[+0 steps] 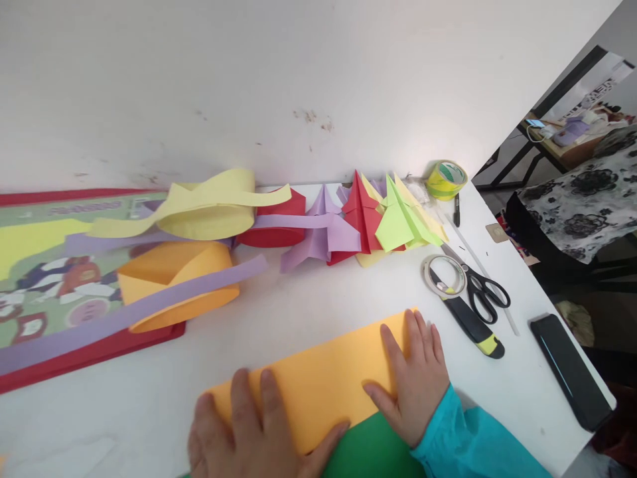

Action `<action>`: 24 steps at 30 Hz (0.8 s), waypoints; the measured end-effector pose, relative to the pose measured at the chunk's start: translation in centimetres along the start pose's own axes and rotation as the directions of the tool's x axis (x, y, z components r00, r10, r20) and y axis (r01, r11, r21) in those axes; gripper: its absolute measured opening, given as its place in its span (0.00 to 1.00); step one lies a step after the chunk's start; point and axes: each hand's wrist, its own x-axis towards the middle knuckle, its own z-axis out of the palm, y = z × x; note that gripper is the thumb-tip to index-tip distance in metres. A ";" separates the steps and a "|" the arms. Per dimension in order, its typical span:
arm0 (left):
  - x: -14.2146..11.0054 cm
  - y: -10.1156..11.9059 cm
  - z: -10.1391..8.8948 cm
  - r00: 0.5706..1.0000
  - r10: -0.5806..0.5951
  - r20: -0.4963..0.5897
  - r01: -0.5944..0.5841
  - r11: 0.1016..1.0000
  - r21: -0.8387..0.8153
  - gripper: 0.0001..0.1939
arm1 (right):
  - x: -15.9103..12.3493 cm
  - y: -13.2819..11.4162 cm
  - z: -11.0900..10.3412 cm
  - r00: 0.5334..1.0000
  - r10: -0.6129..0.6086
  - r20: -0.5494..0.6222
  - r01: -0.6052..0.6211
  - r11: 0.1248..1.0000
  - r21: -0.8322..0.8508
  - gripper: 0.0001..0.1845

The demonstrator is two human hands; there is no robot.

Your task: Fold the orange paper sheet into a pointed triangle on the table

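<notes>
An orange paper strip [328, 372] lies slantwise near the front of the table, flat under both hands. My left hand [253, 425] rests on its left end, fingers spread over the sheet and thumb at the lower edge. Across the right end lies my right hand [415, 372], fingers stretched towards the far edge and thumb out to the left. A teal sleeve [478, 431] covers that wrist. Partly beneath the orange paper, at the near side, is a green sheet [373, 448]. The lower part of my left hand is cut off by the frame.
Beyond the hands stand an orange paper loop [184, 272], a yellow paper loop [206, 216] and folded paper planes [363, 219]. To the right lie scissors [480, 289], a box cutter [470, 322], tape rolls [445, 179] and a black case [572, 372]. A person's patterned garment [587, 192] shows beyond.
</notes>
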 end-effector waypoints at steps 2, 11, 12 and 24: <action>-0.1 -0.2 0.3 1.000 0.017 -0.012 -0.017 1.000 -0.002 0.54 | 0.0 0.1 0.1 0.999 -0.017 -0.028 0.017 1.000 -0.009 0.40; -1.2 0.3 0.6 0.995 -0.097 0.036 0.096 0.995 0.022 0.61 | -0.3 1.0 1.2 0.979 -0.112 -0.171 0.105 0.993 -0.055 0.35; -1.2 0.4 0.6 0.994 -0.103 0.034 0.103 0.995 0.019 0.62 | -0.2 1.1 1.3 0.975 -0.123 -0.185 0.113 0.992 -0.062 0.36; -1.5 0.4 0.4 0.983 -0.160 0.092 0.163 0.986 -0.029 0.64 | -0.3 1.5 2.1 0.944 -0.195 -0.265 0.159 0.976 -0.149 0.39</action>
